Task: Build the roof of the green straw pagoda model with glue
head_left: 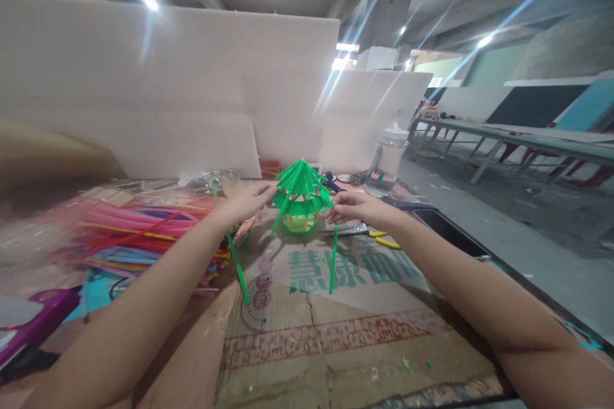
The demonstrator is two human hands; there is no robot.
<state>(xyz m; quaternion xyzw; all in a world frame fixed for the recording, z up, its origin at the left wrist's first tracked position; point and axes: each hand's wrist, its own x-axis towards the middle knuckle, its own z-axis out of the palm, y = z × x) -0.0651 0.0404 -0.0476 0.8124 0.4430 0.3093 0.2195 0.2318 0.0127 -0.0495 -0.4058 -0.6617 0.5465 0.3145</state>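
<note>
Printed cardboard [283, 364], with a green pagoda model [302, 204] at its far middle
Right hand [359, 208] loosely curled, left hand [247, 201] half-open, both beside the roof, grips unclear; seemingly an adjusting step, wanting light fingertips; green strips [238, 268] slant nearer, left and right

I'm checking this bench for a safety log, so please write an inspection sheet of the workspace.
Surface: printed cardboard, worn, with small green scraps.
Job's things: green model with pointed roof, upright between the hands.
Clutter: coloured strips heaped at left; yellow-handled tool, clear bottle and dark flat device at right.
Hands: left hand and right hand at either side of the roof; exact grip unclear.
Cables: none identifiable; the dark bundle beside the bottle is too blurred to tell.
Surroundings: pale boards behind; long table at far right.
</note>
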